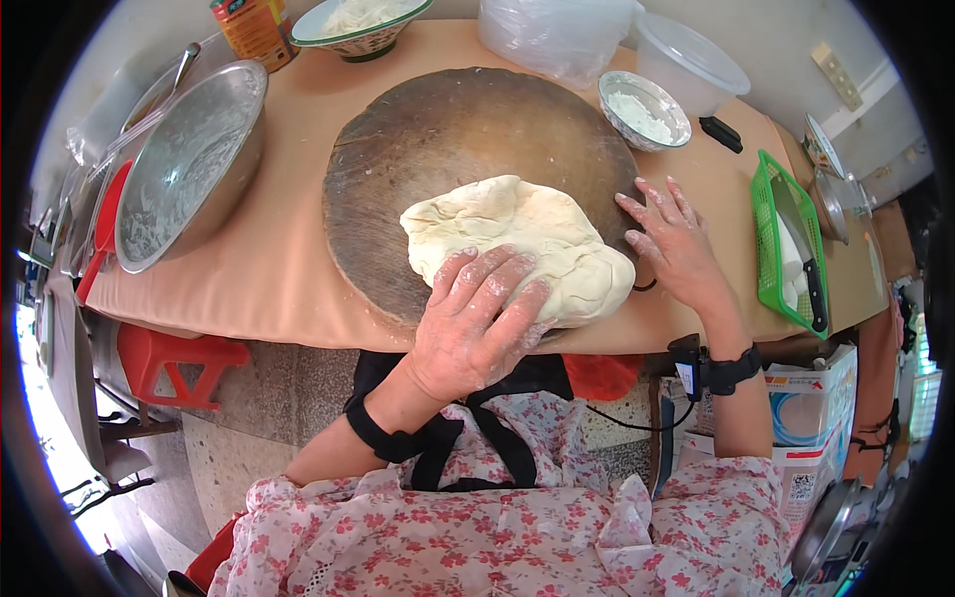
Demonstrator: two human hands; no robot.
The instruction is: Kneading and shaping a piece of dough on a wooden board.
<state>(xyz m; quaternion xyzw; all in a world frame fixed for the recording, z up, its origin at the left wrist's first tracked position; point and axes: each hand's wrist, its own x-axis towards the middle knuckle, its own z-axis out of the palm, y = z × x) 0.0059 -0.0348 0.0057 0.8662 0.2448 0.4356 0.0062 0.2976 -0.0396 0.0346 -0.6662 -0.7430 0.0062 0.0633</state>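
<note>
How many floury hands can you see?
2: the left hand on the pale dough, and the right hand by the right edge of the round wooden board.

The dough (527, 224) is matt and soft-looking, smooth in places and creased in others. Beneath it, the board (428, 129) is dull, scuffed wood with a rough grain. The tabletop (288, 249) has a smooth covering with a faint sheen. The large bowl (199, 159) is shiny metal, filmed with powdery white. The basket (764, 239) and stool (169, 363) look like plastic, the bag (557, 40) thin, crinkled plastic, the shirt (448, 537) matt cloth.
</note>
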